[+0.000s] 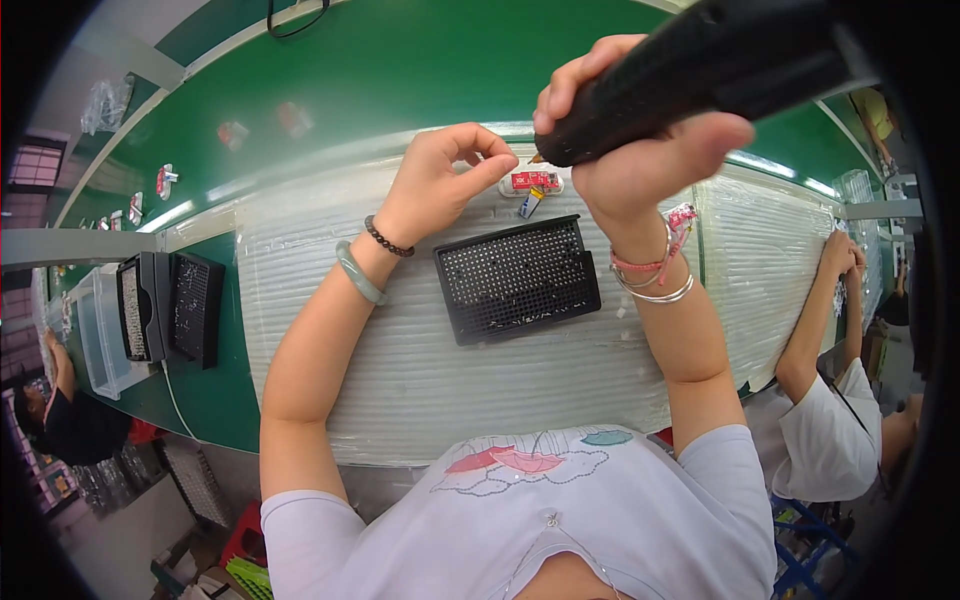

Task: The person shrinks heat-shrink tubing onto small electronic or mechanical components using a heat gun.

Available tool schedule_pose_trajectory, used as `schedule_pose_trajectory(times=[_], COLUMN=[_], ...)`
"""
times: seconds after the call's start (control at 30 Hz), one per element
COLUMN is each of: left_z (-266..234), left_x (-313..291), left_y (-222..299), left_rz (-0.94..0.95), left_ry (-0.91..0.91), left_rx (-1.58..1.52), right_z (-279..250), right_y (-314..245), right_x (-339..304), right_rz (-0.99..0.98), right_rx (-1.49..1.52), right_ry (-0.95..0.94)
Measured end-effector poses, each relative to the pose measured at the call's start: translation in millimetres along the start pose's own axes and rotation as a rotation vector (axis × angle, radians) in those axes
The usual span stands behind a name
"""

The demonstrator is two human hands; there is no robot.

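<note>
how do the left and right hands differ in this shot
The left hand has its thumb and index finger drawn together, while the right hand wraps around a thick black tool. The left hand's wrist wears a dark beaded bracelet and a pale green bangle; the right hand's wears a pink bracelet and silver bangles. Both hands are ungloved.

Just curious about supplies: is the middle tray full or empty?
Partly full: the tray shows pale bits farther off, mostly dark holes nearer.
</note>
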State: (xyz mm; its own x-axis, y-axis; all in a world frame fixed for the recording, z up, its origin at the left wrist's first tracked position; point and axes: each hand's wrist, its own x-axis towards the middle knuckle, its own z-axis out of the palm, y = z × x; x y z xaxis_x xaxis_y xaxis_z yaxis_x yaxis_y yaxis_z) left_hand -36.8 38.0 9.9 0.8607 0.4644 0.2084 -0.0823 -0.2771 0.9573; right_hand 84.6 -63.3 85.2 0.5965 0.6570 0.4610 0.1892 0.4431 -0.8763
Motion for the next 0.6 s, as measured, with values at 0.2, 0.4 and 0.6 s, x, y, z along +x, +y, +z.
schedule_pose_trajectory(times=[0.2, 0.4, 0.6], left_z=[7, 8, 7], left_x=[-1, -2, -3], left_y=[12, 12, 16], left_rz=[0.374, 0.531, 0.580], left_ry=[0.103, 0.118, 0.117], left_rx=[0.375, 0.516, 0.550], right_z=[0, 12, 15], right_y=[-7, -13, -8], right_x=[3, -8, -11], right_rz=[-0.213, -0.031, -0.053], right_rx=[0.485, 0.037, 0.032], right_ry=[-0.175, 0.002, -0.043])
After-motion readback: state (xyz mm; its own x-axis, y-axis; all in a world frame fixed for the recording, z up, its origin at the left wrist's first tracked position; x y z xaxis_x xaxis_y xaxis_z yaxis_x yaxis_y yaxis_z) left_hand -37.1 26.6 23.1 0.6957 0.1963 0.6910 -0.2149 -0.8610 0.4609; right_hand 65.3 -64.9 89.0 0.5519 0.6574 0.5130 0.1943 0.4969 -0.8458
